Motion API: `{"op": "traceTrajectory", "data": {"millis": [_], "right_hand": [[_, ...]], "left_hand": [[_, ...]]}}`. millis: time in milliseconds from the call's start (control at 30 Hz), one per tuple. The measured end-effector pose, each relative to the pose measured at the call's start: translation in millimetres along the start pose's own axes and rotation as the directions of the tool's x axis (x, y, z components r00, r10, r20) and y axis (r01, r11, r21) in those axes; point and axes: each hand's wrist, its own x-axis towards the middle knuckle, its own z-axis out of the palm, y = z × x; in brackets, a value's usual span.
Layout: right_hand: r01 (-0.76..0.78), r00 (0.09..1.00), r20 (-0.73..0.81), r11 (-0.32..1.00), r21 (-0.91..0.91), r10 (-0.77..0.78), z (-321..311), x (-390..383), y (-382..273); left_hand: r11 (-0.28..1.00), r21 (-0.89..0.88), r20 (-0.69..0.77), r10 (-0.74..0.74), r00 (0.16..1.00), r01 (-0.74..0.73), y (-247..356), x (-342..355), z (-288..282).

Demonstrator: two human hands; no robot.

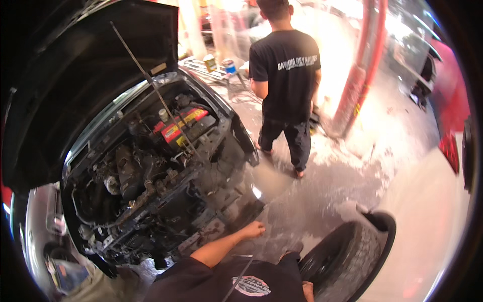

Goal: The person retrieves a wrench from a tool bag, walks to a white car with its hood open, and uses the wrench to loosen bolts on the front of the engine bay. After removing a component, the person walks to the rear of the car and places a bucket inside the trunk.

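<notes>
My left hand (254, 230) reaches forward over the floor, bent at the elbow, with its fingers curled in. No object shows in it. It is nearest to the stripped front end of a car, whose open engine bay (133, 173) lies to the left. Low in the picture, my right hand (308, 291) hangs beside a treaded tyre (347, 256); only part of it shows and its fingers are hidden. A thin dark strip (238, 280) crosses the front of my black shirt.
A black hood (85, 85) stands raised, with a thin prop rod (151, 80) slanting to the engine bay, near a red-and-yellow battery (183, 125). Ahead, a co-worker (287, 75) stands with back turned, near a red post (354, 85). Cans (229, 66) sit on a low bench.
</notes>
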Motion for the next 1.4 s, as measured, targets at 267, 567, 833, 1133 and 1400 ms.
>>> {"op": "traceTrajectory", "data": {"millis": [267, 567, 833, 1133, 1400], "right_hand": [[-0.135, 0.979, 0.175, 0.976, 0.171, 0.105, -207.3, 252.5, -174.4], [0.098, 0.961, 0.234, 0.974, 0.203, -0.145, -241.7, 426.5, -282.1], [0.585, 0.797, 0.327, 0.517, -0.625, -0.507, -227.7, 600.4, -187.8], [0.059, 0.92, 0.391, 0.994, -0.087, -0.02, -290.1, 703.2, -439.8], [0.649, 0.671, 0.659, 0.699, -0.3, -0.341, -284.0, 971.4, -526.3]], "left_hand": [[0.945, 0.216, -0.091, -0.232, 0.968, 0.247, -43.8, 10.4, 40.0], [0.808, -0.188, -0.06, -0.576, 0.815, 0.558, 10.8, 116.2, 39.9], [0.963, 0.256, -0.283, -0.009, 0.959, 0.085, 74.6, 335.4, -56.4], [0.901, -0.216, -0.376, -0.432, 0.82, 0.376, 174.5, 471.2, -228.4], [0.771, -0.48, -0.386, -0.614, 0.688, 0.419, 205.6, 558.3, -246.8]]}}
